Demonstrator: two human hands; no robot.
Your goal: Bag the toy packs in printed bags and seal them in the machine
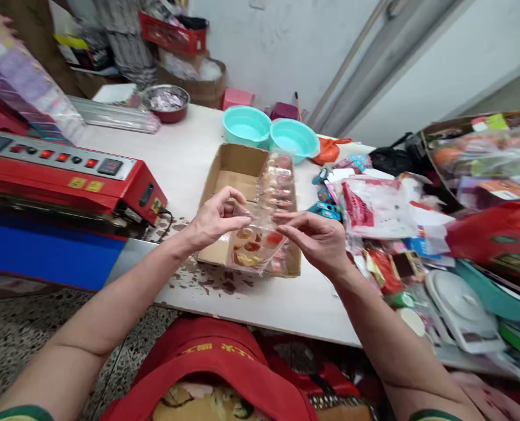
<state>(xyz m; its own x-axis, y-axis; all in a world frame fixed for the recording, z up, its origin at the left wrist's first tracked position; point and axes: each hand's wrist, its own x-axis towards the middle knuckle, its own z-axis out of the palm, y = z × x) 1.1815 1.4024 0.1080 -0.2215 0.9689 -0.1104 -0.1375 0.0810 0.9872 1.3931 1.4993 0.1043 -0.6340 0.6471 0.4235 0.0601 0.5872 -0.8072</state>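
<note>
Both my hands pinch the top edge of a clear plastic bag [253,248], which hangs between them with small round orange and yellow items inside. My left hand [220,219] grips its left corner, thumb against the fingers. At the opposite corner my right hand [314,237] is closed on the film. Directly below and behind the bag is an open cardboard box [213,178] on the white table. A row of similar clear packs [279,181] stands along the box's right side. The bag hides part of the box's front.
To the left stands a red machine with lit switches [66,175] and a blue belt [44,240]. Two turquoise basins [246,126] sit behind the box. Mixed packages [374,204] and a white scale [461,310] crowd the right. A metal bowl [165,102] is at the back left.
</note>
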